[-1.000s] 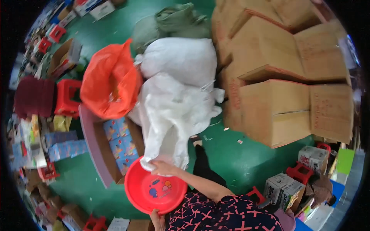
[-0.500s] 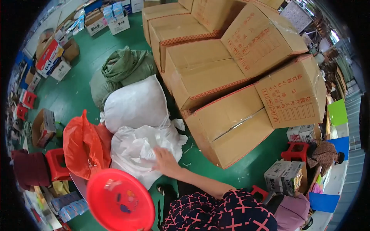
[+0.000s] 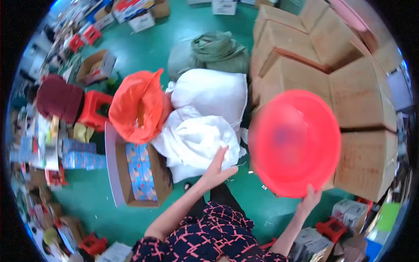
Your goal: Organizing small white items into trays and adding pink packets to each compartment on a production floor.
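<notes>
Left hand (image 3: 217, 172) points to 1 o'clock near the sack (image 3: 198, 137), thumb wide, fingers empty; right hand (image 3: 310, 201) grips the basin (image 3: 296, 142) at 5 o'clock; carton (image 3: 369, 163) print blurs.

the red basin (image 3: 301, 139) was formed of smooth, glossy plastic. the white sacks (image 3: 209, 89) were made of soft, creased sheeting with a slight sheen, the orange bag (image 3: 133, 94) of thin, crumpled plastic, the green sack (image 3: 220, 54) of matt, cloth-like fabric. the boxes (image 3: 301, 74) were built of matt cardboard.
</notes>
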The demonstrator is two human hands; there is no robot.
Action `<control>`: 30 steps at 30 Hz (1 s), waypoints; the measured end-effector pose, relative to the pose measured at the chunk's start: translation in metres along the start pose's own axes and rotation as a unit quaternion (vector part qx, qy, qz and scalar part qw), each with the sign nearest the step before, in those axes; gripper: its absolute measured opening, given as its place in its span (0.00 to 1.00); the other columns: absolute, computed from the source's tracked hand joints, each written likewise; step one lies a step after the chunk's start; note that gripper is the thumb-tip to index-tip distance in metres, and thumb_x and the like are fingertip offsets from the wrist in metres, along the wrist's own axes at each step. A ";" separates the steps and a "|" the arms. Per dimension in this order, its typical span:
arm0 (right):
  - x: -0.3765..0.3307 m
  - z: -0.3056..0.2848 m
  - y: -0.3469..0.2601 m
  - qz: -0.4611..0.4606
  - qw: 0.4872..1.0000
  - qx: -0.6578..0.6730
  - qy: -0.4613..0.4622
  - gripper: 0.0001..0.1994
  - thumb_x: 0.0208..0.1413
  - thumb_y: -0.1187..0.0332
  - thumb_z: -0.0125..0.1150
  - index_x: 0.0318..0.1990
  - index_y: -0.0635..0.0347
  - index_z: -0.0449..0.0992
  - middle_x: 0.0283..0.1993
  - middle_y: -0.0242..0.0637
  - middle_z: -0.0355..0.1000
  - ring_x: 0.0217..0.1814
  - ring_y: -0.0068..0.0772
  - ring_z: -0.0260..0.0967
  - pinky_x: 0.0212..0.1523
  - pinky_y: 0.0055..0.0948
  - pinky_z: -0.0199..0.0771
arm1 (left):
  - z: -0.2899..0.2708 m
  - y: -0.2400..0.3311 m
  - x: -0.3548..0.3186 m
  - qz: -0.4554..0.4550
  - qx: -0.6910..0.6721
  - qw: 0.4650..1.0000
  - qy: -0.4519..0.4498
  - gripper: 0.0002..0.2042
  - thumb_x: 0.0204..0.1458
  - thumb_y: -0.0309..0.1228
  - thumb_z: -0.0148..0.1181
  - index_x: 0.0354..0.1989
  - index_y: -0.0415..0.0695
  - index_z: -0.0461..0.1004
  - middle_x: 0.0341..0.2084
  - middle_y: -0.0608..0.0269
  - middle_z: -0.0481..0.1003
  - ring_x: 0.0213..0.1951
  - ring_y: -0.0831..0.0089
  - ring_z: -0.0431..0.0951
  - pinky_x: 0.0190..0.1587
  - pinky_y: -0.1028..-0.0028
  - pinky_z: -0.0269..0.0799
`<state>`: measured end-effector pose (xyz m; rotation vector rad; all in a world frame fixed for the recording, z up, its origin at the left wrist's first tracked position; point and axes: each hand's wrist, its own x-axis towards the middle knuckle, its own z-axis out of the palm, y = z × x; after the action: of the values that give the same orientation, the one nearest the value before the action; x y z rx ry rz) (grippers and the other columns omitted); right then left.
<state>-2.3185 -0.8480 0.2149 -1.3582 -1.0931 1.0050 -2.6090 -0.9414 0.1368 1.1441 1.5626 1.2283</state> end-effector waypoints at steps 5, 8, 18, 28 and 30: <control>0.019 -0.075 0.047 0.140 0.977 0.080 0.140 0.20 0.47 0.68 0.52 0.46 0.72 0.63 0.45 0.43 0.64 0.43 0.34 0.62 0.41 0.30 0.64 | -0.039 -0.105 -0.018 -0.346 0.452 0.818 0.087 0.51 0.32 0.48 0.63 0.60 0.46 0.34 0.57 0.36 0.30 0.56 0.34 0.40 0.45 0.36 0.51; 0.024 -0.063 0.045 0.102 0.986 0.056 0.123 0.19 0.50 0.65 0.51 0.44 0.73 0.64 0.45 0.42 0.63 0.44 0.35 0.61 0.41 0.30 0.64 | -0.049 -0.195 -0.030 -0.376 0.360 0.837 0.168 0.52 0.29 0.43 0.67 0.61 0.53 0.34 0.58 0.39 0.30 0.56 0.32 0.39 0.43 0.36 0.53; -0.081 0.000 0.083 0.139 0.905 -0.391 -0.090 0.21 0.43 0.65 0.56 0.45 0.68 0.66 0.44 0.50 0.65 0.38 0.41 0.66 0.35 0.37 0.68 | -0.022 -0.234 0.049 -0.140 0.329 0.917 0.175 0.15 0.32 0.32 0.61 0.32 0.43 0.69 0.46 0.48 0.60 0.47 0.46 0.61 0.40 0.57 0.63; -0.002 0.067 -0.014 -0.282 0.728 -0.606 -0.154 0.21 0.46 0.61 0.55 0.44 0.69 0.66 0.43 0.49 0.66 0.37 0.44 0.66 0.35 0.36 0.65 | -0.049 -0.217 -0.072 -0.184 0.208 0.906 0.320 0.16 0.39 0.27 0.53 0.39 0.40 0.63 0.38 0.48 0.67 0.42 0.54 0.67 0.43 0.63 0.63; 0.009 0.056 -0.001 -0.219 0.625 -0.740 -0.116 0.26 0.44 0.51 0.55 0.43 0.65 0.67 0.41 0.49 0.67 0.29 0.42 0.68 0.25 0.34 0.67 | -0.049 -0.209 -0.113 -0.279 0.113 0.917 0.264 0.12 0.40 0.27 0.51 0.36 0.39 0.65 0.30 0.49 0.70 0.36 0.55 0.70 0.40 0.64 0.65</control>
<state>-2.3714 -0.8268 0.2119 -1.9559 -2.5488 -0.4101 -2.6622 -1.0851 -0.0509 0.4296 2.2839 1.0157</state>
